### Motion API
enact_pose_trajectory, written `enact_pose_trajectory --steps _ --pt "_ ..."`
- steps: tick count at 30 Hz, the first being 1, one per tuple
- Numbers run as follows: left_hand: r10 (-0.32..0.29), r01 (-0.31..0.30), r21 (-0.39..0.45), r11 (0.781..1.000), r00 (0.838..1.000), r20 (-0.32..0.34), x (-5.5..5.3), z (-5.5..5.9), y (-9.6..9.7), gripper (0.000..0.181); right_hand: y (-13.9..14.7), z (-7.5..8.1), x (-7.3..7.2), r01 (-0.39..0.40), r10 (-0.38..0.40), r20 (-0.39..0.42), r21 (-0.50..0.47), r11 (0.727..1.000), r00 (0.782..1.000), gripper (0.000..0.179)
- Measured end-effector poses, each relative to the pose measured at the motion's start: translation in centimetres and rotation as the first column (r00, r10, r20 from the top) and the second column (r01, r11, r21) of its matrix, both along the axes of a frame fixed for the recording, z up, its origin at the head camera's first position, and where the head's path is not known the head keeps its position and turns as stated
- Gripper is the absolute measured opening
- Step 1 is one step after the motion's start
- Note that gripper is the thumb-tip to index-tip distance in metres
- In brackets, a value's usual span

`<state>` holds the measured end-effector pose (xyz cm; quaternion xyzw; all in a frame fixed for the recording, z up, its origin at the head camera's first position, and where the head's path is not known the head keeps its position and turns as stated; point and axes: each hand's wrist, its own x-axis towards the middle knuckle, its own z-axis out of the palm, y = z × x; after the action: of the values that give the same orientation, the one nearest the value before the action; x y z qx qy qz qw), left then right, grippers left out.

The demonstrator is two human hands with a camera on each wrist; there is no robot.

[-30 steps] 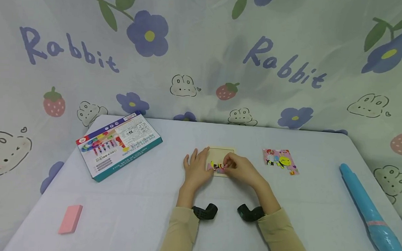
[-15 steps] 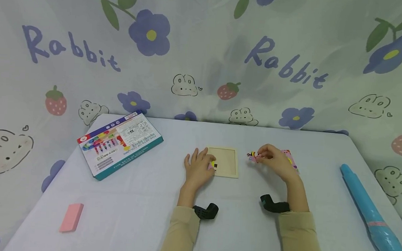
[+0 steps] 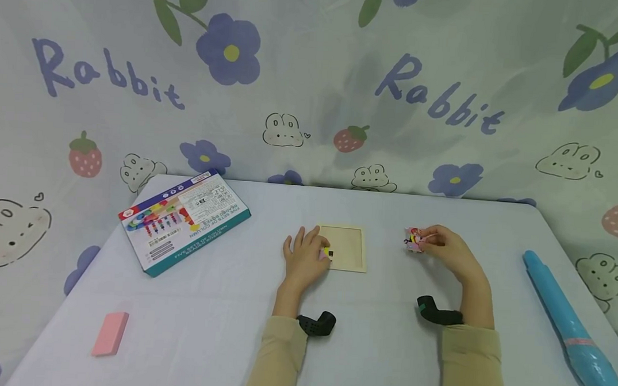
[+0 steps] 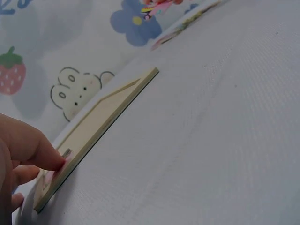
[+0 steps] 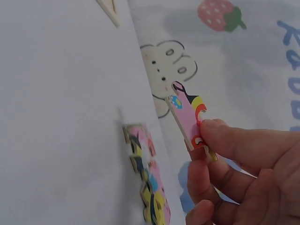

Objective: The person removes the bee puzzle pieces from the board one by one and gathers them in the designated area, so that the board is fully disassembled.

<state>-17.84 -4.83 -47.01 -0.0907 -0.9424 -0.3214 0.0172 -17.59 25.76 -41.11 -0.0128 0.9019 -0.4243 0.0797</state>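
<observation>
My left hand [image 3: 303, 265] lies over the left side of a shallow wooden puzzle tray [image 3: 348, 246], fingers spread. Its thumb presses on a pink-and-yellow puzzle piece [image 3: 327, 253] in the tray's near left corner; the hand covers part of this piece. Off to the right, my right hand [image 3: 453, 254] pinches a pink puzzle piece [image 5: 185, 115] with yellow, red and black print between thumb and fingers, raised above the table. Beneath it, several other printed puzzle pieces [image 5: 150, 176] lie grouped on the cloth. In the head view the right hand hides most of that group.
At the back left lies a flat printed box [image 3: 183, 222]. A pink block [image 3: 110, 334] sits at the front left. Along the right edge is a long blue wrapped item [image 3: 567, 325]. A patterned curtain [image 3: 314, 72] hangs behind the white table [image 3: 205, 326].
My right hand has left the tray and moved right to the loose puzzle pieces, carrying a puzzle piece out with it. My left hand has stayed on the tray.
</observation>
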Motion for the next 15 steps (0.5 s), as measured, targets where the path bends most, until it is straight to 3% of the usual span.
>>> enact_pose_trajectory --steps 9,15 --pt "0.004 -0.004 -0.010 1.000 1.000 0.002 0.0 0.1 0.0 0.022 2.3 -0.1 0.7 0.060 -0.062 0.099 0.024 0.998 0.993 0.041" --pt "0.003 -0.003 -0.009 1.000 1.000 0.005 0.0 0.2 0.0 0.022 2.9 -0.3 1.0 0.119 -0.127 0.197 0.054 0.991 0.972 0.044"
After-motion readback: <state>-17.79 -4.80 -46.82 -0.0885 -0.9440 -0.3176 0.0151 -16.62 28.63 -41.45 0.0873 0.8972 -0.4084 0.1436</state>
